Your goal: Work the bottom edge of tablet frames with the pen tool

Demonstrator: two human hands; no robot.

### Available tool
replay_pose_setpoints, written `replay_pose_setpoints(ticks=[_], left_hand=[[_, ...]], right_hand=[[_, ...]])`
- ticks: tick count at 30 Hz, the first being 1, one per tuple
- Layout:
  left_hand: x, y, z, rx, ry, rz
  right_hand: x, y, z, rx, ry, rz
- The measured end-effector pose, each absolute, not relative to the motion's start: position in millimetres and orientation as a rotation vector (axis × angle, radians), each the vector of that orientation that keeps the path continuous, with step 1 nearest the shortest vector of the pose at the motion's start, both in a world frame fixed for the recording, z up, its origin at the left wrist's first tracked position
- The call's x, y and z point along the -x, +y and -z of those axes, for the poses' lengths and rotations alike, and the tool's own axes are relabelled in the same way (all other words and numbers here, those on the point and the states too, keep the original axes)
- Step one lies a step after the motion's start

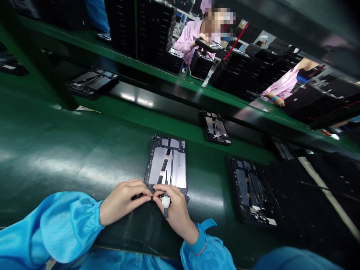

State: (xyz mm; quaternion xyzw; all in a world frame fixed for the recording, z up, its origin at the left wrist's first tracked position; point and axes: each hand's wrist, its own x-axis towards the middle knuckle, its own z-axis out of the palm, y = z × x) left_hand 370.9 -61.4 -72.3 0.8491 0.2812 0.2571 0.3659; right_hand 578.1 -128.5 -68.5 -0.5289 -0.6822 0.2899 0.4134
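An opened tablet chassis (168, 161) with silver shielding lies on the green bench in front of me. My left hand (123, 200) pinches at its near edge, fingertips pressed together on something too small to make out. My right hand (176, 210) touches the same edge and holds a slim black tool with a white band (165, 200), its tip pointing up over the chassis. Both sleeves are blue.
Another open chassis (253, 191) lies to the right, one more (215, 127) on the black conveyor strip and one (92, 82) at far left. Stacks of black trays (152, 30) stand across the line, where people in pink coats work.
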Motion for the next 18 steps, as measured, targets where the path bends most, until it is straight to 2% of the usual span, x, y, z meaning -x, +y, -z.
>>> replay_pose_setpoints(ticks=[9, 18], left_hand=[[-375, -74, 72, -2.582, 0.775, -0.656], [-367, -89, 84, -3.021, 0.683, -0.678]], right_hand=[[-580, -130, 72, 1.322, -1.781, -0.694], [-590, -131, 127, 1.232, -1.804, -0.509]])
